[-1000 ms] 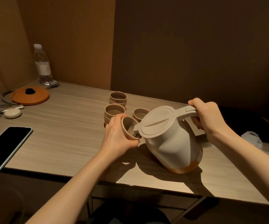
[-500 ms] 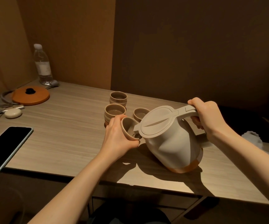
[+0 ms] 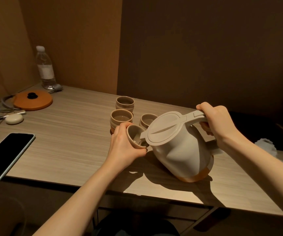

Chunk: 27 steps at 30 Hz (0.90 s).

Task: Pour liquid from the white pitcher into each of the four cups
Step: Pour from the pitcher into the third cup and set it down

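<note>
The white pitcher (image 3: 179, 147) with an orange base is tilted left, its base edge resting on the table (image 3: 65, 150). My right hand (image 3: 217, 123) grips its handle. Its spout reaches into a beige cup (image 3: 134, 136) that my left hand (image 3: 123, 147) holds tilted toward it; liquid shows in the bottom of that cup. Three more beige cups stand behind: one (image 3: 121, 119) beside my left hand, one (image 3: 146, 119) partly hidden by the pitcher lid, one (image 3: 125, 103) farthest back.
A black phone (image 3: 4, 154) lies at the table's left front edge. An orange lid (image 3: 32, 100), a small white case (image 3: 14, 118), cables and a water bottle (image 3: 45, 68) occupy the far left. A white crumpled thing (image 3: 265, 145) lies far right. Walls close behind.
Almost nothing has moved. Both hands keep their hold, and the pitcher stays tilted with its spout in the held cup.
</note>
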{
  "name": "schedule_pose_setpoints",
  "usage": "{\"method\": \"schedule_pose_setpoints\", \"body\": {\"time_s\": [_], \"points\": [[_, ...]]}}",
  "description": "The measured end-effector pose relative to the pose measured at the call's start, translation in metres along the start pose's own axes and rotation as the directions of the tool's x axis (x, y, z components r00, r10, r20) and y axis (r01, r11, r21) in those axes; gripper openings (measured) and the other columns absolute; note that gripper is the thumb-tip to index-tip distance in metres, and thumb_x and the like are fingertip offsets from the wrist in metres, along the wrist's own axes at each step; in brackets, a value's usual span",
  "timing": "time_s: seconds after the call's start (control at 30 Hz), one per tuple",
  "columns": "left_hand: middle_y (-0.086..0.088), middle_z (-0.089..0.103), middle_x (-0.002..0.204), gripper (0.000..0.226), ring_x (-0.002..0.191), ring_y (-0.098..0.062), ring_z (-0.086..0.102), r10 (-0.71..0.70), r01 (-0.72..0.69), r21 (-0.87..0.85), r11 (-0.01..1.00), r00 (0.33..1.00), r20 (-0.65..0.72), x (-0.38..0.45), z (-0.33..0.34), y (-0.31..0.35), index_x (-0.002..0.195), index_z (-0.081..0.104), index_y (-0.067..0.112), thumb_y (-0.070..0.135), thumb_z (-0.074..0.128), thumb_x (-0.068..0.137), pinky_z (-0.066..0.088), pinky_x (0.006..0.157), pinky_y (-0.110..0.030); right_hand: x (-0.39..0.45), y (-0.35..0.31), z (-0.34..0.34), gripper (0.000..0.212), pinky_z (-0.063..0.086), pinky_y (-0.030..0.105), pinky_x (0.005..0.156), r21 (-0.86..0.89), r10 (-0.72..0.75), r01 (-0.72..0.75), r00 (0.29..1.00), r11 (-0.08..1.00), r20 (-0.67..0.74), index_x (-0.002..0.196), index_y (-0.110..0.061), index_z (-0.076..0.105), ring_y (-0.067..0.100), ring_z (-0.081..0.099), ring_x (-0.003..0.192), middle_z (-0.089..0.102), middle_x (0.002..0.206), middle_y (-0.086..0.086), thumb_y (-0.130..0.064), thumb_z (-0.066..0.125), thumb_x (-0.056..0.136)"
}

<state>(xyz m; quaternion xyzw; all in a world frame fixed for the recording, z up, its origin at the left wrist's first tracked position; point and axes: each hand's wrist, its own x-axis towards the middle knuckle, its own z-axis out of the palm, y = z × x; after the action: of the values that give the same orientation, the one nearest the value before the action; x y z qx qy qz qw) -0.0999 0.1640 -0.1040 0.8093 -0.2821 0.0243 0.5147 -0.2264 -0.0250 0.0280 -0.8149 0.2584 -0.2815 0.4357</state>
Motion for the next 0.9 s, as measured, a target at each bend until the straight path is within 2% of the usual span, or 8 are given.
{"method": "schedule_pose_setpoints", "body": {"time_s": [0.3, 0.47, 0.63, 0.73, 0.9], "points": [[0.007, 0.049, 0.12, 0.087, 0.115, -0.014, 0.049, -0.017, 0.016, -0.047, 0.999, 1.0, -0.007, -0.0029, 0.0, -0.0014, 0.126, 0.043, 0.026, 0.028, 0.09, 0.052, 0.048, 0.092, -0.031, 0.0011, -0.0009, 0.0016, 0.049, 0.032, 0.025, 0.048, -0.014, -0.01, 0.01, 1.0, 1.0, -0.002, 0.049, -0.012, 0.05, 0.003, 0.04, 0.036, 0.044, 0.035, -0.008, -0.026, 0.047, 0.096], [0.005, 0.05, 0.122, 0.088, 0.113, -0.012, 0.05, -0.039, 0.038, -0.076, 0.996, 0.999, -0.005, -0.0044, 0.0007, -0.0031, 0.126, 0.043, 0.027, 0.027, 0.09, 0.052, 0.045, 0.087, -0.024, 0.0024, -0.001, 0.0032, 0.049, 0.033, 0.024, 0.05, -0.027, -0.018, 0.018, 1.0, 0.999, 0.001, 0.05, -0.012, 0.051, 0.003, 0.042, 0.038, 0.045, 0.036, -0.01, -0.026, 0.047, 0.097], [0.006, 0.05, 0.121, 0.089, 0.113, -0.012, 0.051, -0.046, 0.045, -0.081, 0.996, 0.999, -0.007, -0.006, 0.0005, -0.0054, 0.126, 0.044, 0.028, 0.031, 0.089, 0.049, 0.049, 0.091, -0.03, 0.0027, -0.0012, 0.0036, 0.049, 0.032, 0.02, 0.046, -0.019, -0.021, 0.021, 1.0, 1.0, 0.012, 0.05, -0.01, 0.05, 0.001, 0.041, 0.033, 0.043, 0.034, -0.009, -0.026, 0.047, 0.096], [0.005, 0.05, 0.122, 0.089, 0.113, -0.012, 0.051, -0.049, 0.048, -0.088, 0.995, 0.999, -0.014, -0.0074, 0.0003, -0.0052, 0.126, 0.044, 0.027, 0.029, 0.089, 0.05, 0.049, 0.091, -0.03, 0.0031, -0.001, 0.0043, 0.049, 0.032, 0.014, 0.04, 0.003, -0.02, 0.02, 1.0, 1.0, 0.012, 0.049, -0.01, 0.049, 0.002, 0.04, 0.033, 0.042, 0.036, -0.007, -0.027, 0.049, 0.094], [0.005, 0.051, 0.123, 0.089, 0.113, -0.012, 0.051, -0.054, 0.052, -0.098, 0.994, 0.998, -0.017, -0.0093, 0.0002, -0.0054, 0.127, 0.044, 0.026, 0.028, 0.09, 0.05, 0.049, 0.092, -0.029, 0.0038, -0.0014, 0.0051, 0.048, 0.032, 0.012, 0.038, 0.002, -0.03, 0.03, 0.999, 1.0, 0.015, 0.049, -0.009, 0.051, 0.001, 0.041, 0.034, 0.043, 0.036, -0.006, -0.026, 0.049, 0.094]]}}
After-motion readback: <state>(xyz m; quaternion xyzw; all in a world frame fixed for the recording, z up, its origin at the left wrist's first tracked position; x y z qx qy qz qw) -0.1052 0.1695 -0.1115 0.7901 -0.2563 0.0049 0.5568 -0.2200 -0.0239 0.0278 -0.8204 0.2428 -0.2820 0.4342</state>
